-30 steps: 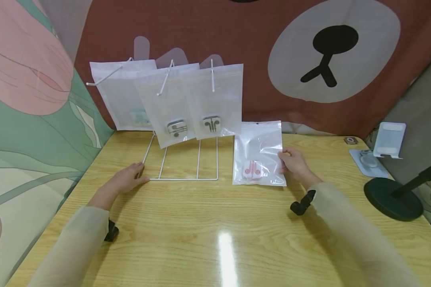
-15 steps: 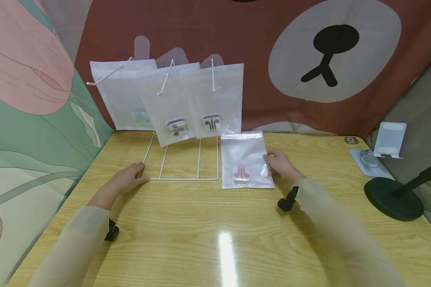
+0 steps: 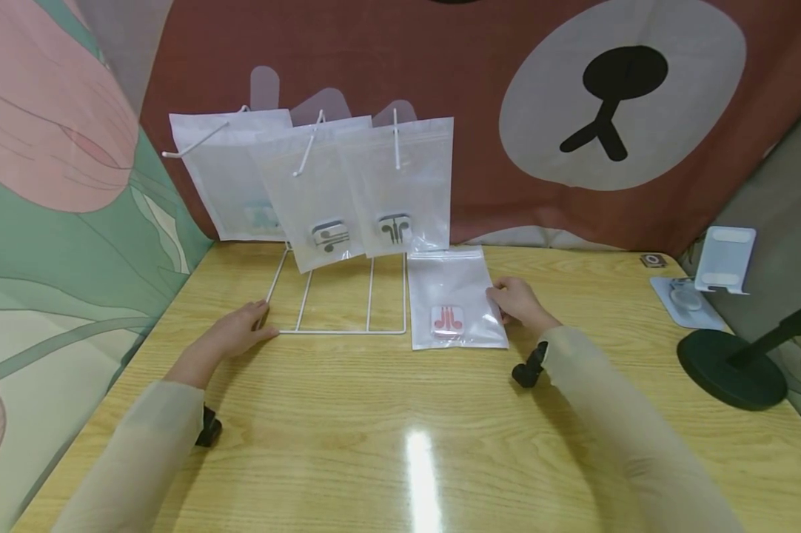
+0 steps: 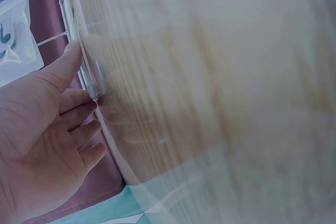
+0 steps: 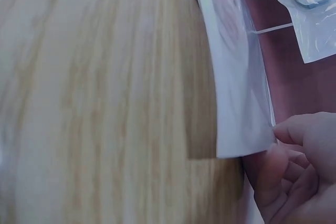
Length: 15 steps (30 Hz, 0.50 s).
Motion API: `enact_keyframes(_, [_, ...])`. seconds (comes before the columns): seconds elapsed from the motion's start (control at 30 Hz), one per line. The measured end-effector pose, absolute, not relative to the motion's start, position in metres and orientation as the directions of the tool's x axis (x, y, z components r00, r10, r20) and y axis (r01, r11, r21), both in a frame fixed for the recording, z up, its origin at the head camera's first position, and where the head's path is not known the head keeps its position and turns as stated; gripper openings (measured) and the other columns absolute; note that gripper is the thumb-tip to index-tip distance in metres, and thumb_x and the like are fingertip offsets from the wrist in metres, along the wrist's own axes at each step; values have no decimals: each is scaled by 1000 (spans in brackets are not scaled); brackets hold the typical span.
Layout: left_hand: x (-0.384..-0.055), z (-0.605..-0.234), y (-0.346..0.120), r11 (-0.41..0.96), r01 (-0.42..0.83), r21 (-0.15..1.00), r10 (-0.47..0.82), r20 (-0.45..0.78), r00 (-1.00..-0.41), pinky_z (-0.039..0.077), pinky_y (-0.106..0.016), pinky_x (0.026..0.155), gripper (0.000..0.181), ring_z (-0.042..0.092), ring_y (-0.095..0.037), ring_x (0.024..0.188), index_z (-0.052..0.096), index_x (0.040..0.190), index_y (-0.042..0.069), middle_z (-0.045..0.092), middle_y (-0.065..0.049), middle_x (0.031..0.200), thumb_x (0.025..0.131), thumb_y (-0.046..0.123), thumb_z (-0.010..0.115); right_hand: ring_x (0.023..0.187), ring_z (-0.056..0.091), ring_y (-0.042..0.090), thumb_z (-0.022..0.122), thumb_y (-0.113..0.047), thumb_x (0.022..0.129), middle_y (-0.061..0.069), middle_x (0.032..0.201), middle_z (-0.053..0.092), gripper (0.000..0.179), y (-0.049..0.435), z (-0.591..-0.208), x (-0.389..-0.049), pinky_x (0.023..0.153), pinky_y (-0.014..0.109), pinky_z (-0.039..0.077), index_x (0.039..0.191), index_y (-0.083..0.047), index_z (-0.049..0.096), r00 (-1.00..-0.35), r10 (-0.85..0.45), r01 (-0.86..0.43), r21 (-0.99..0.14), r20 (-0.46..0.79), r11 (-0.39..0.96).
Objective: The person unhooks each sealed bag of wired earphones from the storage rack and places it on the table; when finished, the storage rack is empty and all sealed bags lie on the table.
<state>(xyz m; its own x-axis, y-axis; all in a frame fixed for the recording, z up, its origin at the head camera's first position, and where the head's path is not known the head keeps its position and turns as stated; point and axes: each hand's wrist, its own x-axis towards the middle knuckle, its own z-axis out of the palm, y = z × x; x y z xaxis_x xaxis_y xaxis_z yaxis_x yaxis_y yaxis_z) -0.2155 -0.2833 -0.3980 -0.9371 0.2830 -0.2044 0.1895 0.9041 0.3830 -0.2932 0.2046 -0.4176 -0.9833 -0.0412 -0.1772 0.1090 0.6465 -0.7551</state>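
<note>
A white zip bag (image 3: pixel 454 285) with pink earphones (image 3: pixel 448 320) in a clear case is beside the right side of a white wire display rack (image 3: pixel 340 333). My right hand (image 3: pixel 517 300) pinches the bag's right edge; in the right wrist view, the thumb and a finger of the right hand (image 5: pixel 310 161) meet at a corner of the bag (image 5: pixel 239 93). At the rack's front left corner my left hand (image 3: pixel 234 329) grips the wire. The left wrist view shows that hand (image 4: pixel 47 124) with its thumb along the wire and the fingers curled.
Three bags hang on the rack's hooks: a left bag (image 3: pixel 234 178), a middle bag (image 3: pixel 314 185) and a right bag (image 3: pixel 414 185). Far right on the table (image 3: pixel 347 429) are a pale phone stand (image 3: pixel 723 259), a dark round base (image 3: pixel 730 370) and a small square item (image 3: pixel 652 260).
My right hand has moved left with the zip bag, bringing it close beside the rack; the bag's top edge is lower. The left hand has stayed on the rack's corner.
</note>
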Motion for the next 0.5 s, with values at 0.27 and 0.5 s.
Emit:
enact_keyframes(0.27, [-216,-399,-284,900,208,382,296,-189,-936,18,-57,103,69,17,-49,129,24,137,-16,19,-36,141,95,32,52,45,55,16,50,-19,92,8,60,57,24,213,-405,-291,43,29,49,97,4,55,-974,-98,70,-684,-204,726])
enact_keyframes(0.5, [-217,-401,-285,899,215,383,302,-185,-935,18,-57,103,69,17,-49,129,24,137,-15,19,-37,140,95,32,52,61,62,33,50,-24,95,21,78,63,32,221,-361,-299,56,39,54,105,5,56,-977,-138,-10,-606,-165,795])
